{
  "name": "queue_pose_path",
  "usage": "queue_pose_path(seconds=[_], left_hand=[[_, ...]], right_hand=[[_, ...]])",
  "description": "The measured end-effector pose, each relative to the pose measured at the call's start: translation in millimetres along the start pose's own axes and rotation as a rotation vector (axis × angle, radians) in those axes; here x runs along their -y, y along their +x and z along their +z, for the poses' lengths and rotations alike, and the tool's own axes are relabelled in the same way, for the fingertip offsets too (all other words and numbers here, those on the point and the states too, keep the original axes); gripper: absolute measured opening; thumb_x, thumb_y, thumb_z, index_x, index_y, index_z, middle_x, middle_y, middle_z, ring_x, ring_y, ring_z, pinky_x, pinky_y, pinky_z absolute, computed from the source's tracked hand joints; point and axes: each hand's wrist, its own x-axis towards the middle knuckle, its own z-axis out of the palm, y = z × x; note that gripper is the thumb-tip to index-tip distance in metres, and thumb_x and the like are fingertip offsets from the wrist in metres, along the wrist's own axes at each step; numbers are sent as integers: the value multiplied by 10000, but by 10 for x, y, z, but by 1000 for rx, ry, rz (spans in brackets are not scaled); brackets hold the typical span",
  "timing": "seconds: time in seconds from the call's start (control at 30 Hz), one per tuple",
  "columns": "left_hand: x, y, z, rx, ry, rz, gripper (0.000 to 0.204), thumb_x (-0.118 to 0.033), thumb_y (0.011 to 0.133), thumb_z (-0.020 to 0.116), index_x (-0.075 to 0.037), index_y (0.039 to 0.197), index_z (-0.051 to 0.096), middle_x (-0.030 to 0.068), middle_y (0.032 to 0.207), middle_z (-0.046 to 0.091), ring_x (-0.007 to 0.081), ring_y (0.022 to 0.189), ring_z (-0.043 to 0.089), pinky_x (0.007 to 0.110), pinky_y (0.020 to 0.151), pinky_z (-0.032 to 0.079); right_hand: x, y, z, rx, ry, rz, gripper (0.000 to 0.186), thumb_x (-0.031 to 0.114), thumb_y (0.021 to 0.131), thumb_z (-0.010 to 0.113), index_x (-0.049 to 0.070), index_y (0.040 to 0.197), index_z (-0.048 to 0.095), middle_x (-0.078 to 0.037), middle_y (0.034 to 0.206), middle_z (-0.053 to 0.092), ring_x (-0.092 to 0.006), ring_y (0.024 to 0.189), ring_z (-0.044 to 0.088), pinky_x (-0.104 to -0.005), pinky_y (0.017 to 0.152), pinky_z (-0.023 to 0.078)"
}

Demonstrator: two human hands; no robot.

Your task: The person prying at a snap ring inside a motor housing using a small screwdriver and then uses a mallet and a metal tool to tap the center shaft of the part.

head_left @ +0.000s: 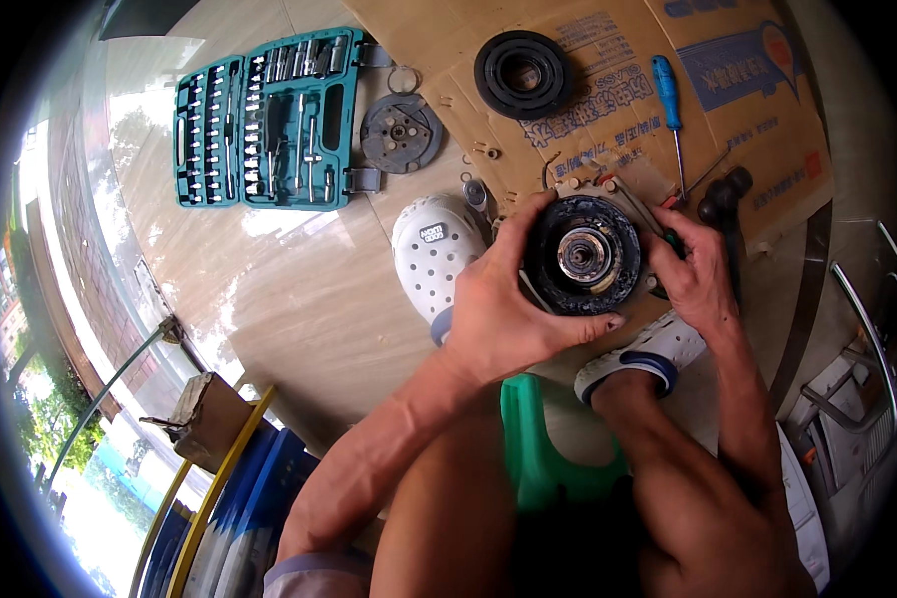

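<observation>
Seen from above: left hand [498, 309] and right hand [698, 274] gripping a round black pulley assembly [581, 255] over flattened cardboard [608, 60]; open teal socket set [267, 120] on tiled floor [269, 289] nearby

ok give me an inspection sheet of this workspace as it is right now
surface: tan tiled floor, with flattened cardboard under the work
job's things: round black pulley-like assembly with a metal hub, on the cardboard between two white clogs
clutter: open teal socket set, grey metal disc, black ring, blue screwdriver, green stool
grips: left hand wraps the assembly's left rim; right hand holds its right side
cables: nothing seen
surroundings: blue and yellow frame at lower left, metal rack at right, greenery outside
</observation>
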Motion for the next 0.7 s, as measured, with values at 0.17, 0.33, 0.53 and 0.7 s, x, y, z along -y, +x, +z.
queue_pose_path(seconds=[0.17,0.33,0.53,0.7], left_hand=[[-190,78,28,79,182,17,1135,-413,608,1057,-27,1522,505,198,1306,735,350,1225,731,425,1060,582],[-121,96,12,73,453,164,1139,-418,562,1056,-29,1489,521,176,1296,726,368,1252,686,467,1082,536],[-30,195,-9,82,347,206,1191,-424,530,1068,4,1483,497,212,1416,637,392,1351,599,478,1134,484],[-35,370,-48,258,113,106,1224,-492,550,1065,1,1509,488,222,1464,597,426,1390,552,498,1215,409]], right_hand=[[-274,139,-137,-40,-97,-92,366,178,1006,662,-73,1263,733,-130,897,772,-88,810,683,-300,716,554],[-79,92,-151,8,-103,37,372,194,993,669,-48,1267,739,-152,889,779,-124,749,705,-307,678,553],[-153,124,-171,9,-209,-18,381,210,988,671,-5,1295,741,-186,869,761,-151,743,716,-332,695,562],[65,127,-186,90,-145,58,413,169,1019,636,-59,1360,689,-198,1051,795,-122,913,705,-314,799,569]])
